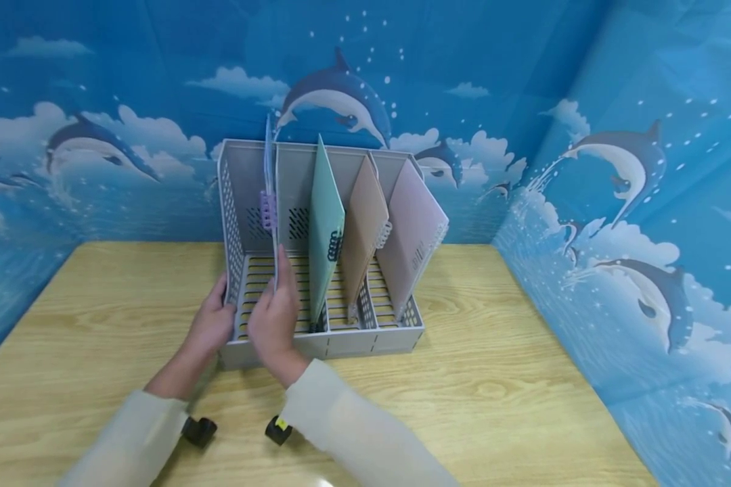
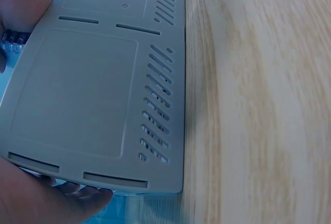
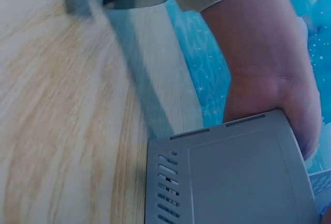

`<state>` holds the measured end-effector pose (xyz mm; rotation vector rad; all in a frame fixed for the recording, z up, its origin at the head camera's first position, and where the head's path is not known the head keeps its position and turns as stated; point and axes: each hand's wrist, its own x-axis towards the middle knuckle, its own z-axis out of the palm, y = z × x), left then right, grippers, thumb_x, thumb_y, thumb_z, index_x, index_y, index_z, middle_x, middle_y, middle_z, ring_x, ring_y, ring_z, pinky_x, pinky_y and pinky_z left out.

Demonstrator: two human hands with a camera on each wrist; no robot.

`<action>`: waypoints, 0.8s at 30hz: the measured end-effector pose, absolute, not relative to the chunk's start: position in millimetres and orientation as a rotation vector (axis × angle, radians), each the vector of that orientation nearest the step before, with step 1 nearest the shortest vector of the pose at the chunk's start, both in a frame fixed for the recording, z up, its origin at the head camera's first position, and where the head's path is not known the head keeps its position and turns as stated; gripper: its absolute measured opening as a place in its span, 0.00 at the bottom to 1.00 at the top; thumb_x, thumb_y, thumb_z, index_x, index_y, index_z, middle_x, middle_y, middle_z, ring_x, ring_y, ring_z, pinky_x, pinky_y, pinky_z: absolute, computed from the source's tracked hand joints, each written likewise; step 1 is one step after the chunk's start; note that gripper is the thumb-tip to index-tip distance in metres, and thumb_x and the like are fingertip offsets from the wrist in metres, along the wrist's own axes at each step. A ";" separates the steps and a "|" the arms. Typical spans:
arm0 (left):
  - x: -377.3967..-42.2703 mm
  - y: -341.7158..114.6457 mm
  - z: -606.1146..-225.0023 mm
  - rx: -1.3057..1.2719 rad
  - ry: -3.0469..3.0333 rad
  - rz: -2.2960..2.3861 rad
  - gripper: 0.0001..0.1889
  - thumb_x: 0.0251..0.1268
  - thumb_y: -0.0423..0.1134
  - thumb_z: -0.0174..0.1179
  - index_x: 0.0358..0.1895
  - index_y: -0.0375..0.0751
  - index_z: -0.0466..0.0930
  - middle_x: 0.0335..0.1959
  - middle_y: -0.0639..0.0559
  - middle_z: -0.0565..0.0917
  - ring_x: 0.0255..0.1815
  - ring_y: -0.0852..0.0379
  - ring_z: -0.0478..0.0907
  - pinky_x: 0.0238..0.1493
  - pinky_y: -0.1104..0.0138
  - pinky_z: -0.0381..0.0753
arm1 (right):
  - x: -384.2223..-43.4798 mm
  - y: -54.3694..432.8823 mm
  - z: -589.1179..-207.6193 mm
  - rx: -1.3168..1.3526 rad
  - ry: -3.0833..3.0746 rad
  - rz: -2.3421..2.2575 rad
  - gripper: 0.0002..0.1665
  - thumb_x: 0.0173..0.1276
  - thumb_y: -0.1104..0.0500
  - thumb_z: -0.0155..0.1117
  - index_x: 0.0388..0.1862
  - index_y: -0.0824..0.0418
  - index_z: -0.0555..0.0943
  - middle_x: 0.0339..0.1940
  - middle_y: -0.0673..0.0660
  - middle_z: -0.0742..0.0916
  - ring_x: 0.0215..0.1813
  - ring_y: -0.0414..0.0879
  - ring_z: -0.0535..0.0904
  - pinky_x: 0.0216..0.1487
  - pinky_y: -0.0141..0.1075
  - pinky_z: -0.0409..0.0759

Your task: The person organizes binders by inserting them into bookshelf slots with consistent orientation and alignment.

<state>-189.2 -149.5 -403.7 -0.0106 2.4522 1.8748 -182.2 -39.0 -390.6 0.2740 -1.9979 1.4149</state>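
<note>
A grey plastic file rack [image 1: 352,343] with several upright compartments stands on the table. My left hand [image 1: 213,323] grips its left side wall near the front corner; in the left wrist view the fingers [image 2: 90,199] wrap that end of the rack. My right hand [image 1: 275,316] pinches the front edge of a thin blue notebook [image 1: 269,159] with purple binding rings, upright in the left part of the rack. To its right lean a green notebook [image 1: 325,230] with black rings, a tan notebook [image 1: 365,223] and a pale pink notebook [image 1: 411,233].
The rack rests on a light wood-grain table [image 1: 499,392], close to a blue dolphin-print backdrop [image 1: 158,61] behind it. The same print covers the right side [image 1: 676,203]. Black wrist devices [image 1: 200,431] hang below the sleeves.
</note>
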 end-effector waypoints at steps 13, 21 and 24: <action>-190.8 -151.1 -403.7 -0.005 2.469 1.878 0.37 0.68 0.24 0.34 0.79 0.44 0.34 0.76 0.33 0.50 0.74 0.34 0.53 0.73 0.44 0.53 | -181.6 -41.1 -386.7 0.125 -2.067 1.594 0.37 0.68 0.72 0.47 0.75 0.53 0.59 0.69 0.55 0.72 0.69 0.47 0.67 0.70 0.45 0.67; -190.7 -151.3 -403.1 -0.029 2.444 1.862 0.37 0.69 0.25 0.33 0.79 0.47 0.33 0.77 0.36 0.47 0.75 0.35 0.51 0.73 0.43 0.51 | -183.8 -39.8 -385.1 0.072 -2.016 1.703 0.30 0.68 0.72 0.48 0.70 0.60 0.67 0.64 0.58 0.78 0.66 0.49 0.73 0.67 0.44 0.71; -191.3 -150.8 -402.8 -0.047 2.433 1.844 0.37 0.70 0.26 0.32 0.79 0.49 0.32 0.78 0.39 0.45 0.76 0.37 0.48 0.74 0.44 0.49 | -184.4 -38.2 -383.8 0.036 -1.976 1.798 0.28 0.70 0.71 0.48 0.68 0.60 0.70 0.62 0.59 0.80 0.64 0.48 0.74 0.65 0.43 0.73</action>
